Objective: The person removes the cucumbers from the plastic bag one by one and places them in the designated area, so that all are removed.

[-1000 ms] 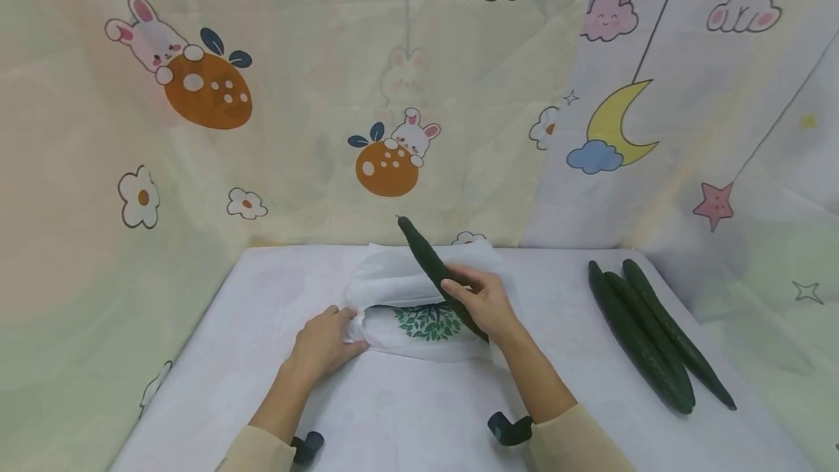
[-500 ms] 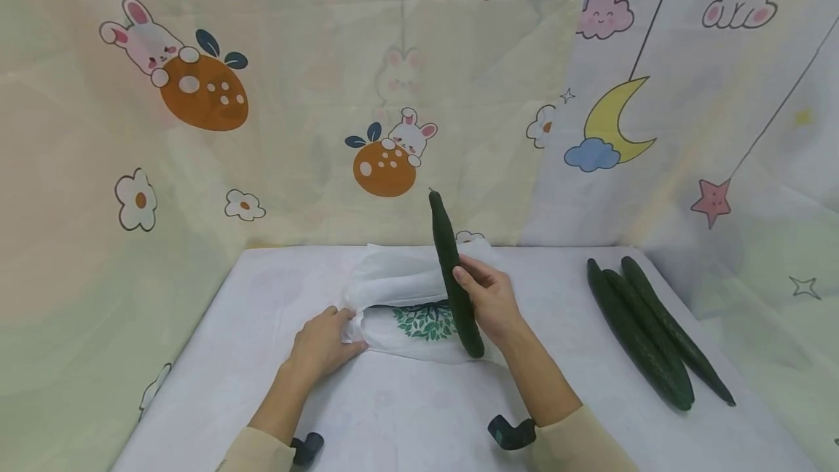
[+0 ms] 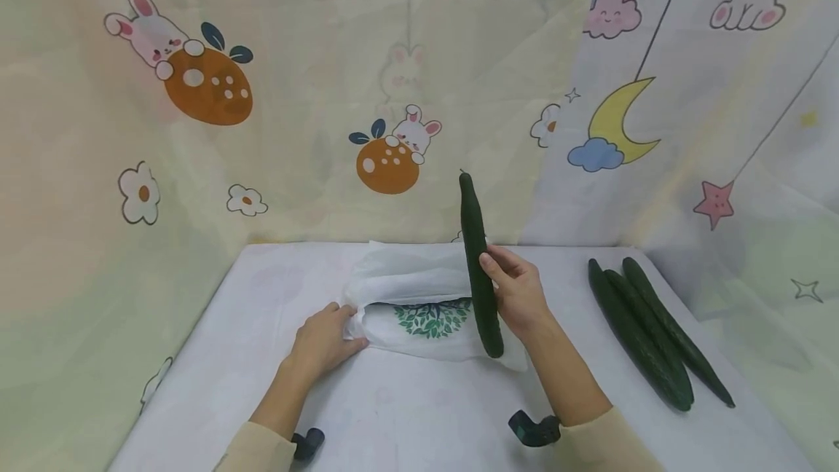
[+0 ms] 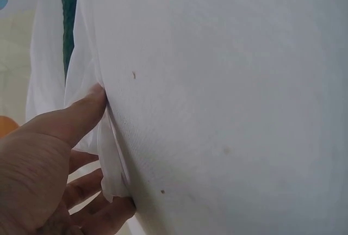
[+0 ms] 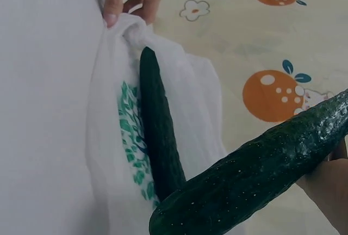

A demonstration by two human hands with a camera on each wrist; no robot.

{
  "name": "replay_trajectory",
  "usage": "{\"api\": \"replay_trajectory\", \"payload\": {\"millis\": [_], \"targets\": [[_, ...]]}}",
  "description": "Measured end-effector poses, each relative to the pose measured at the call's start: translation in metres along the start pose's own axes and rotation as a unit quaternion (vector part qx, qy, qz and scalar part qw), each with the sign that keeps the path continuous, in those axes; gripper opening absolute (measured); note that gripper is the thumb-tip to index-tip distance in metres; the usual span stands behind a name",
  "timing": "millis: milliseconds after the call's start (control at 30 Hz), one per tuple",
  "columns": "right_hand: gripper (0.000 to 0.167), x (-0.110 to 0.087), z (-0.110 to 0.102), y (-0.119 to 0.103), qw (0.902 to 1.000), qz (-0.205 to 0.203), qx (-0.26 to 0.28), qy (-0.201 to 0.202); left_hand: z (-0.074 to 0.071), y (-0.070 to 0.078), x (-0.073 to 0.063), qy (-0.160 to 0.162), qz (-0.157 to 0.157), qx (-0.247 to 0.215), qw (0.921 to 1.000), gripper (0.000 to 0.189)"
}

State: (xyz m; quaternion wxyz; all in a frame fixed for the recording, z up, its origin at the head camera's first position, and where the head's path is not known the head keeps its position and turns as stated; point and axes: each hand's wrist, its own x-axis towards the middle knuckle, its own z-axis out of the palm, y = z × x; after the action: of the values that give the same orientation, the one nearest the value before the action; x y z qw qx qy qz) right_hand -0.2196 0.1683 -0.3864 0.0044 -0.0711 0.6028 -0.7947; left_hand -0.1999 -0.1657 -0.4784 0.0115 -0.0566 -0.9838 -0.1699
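My right hand point(image 3: 521, 293) grips a long dark green cucumber point(image 3: 481, 268) around its middle, held nearly upright in front of the right end of a white plastic bag point(image 3: 400, 344). The bag lies flat with a green leafy print on it. Close up in the right wrist view, a second cucumber point(image 5: 157, 121) lies along the bag's opening; the head view shows the bag's raised flap over that place. At the bag's left end my left hand point(image 3: 324, 341) holds the edge, thumb on the near side and fingers on the other.
Three more cucumbers point(image 3: 649, 333) lie side by side at the right of the white-covered table point(image 3: 406, 421). A printed cloth backdrop point(image 3: 295, 108) rises behind the table and along both sides. Dark wrist devices point(image 3: 534, 430) sit at both sleeves.
My right hand has moved to the right, and its cucumber has swung from a leftward lean across the bag to nearly upright. The left hand and the bag's left end have stayed in place.
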Motion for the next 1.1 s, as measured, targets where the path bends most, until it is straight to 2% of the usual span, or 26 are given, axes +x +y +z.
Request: {"api": "replay_trajectory", "payload": {"millis": [100, 333, 533, 833, 1100], "targets": [[0.025, 0.000, -0.007, -0.010, 0.9999, 0.002, 0.002, 0.014, 0.000, -0.001, 0.001, 0.001, 0.003, -0.001, 1.0000, 0.068], [0.034, -0.004, -0.032, -0.032, 0.9997, -0.019, 0.009, 0.011, 0.000, -0.002, 0.001, 0.001, 0.007, -0.002, 1.0000, 0.069], [0.037, -0.010, -0.054, -0.043, 0.9991, -0.031, 0.005, 0.027, -0.002, -0.004, 0.002, -0.001, 0.010, 0.001, 0.9999, 0.068], [0.047, -0.013, -0.086, -0.044, 0.9955, -0.001, -0.060, 0.073, -0.002, -0.004, 0.004, -0.007, 0.015, 0.002, 0.9999, 0.068], [0.045, -0.013, -0.118, -0.035, 0.9883, -0.003, -0.109, 0.106, -0.003, -0.004, 0.003, -0.009, 0.010, 0.012, 0.9998, 0.069]]}}
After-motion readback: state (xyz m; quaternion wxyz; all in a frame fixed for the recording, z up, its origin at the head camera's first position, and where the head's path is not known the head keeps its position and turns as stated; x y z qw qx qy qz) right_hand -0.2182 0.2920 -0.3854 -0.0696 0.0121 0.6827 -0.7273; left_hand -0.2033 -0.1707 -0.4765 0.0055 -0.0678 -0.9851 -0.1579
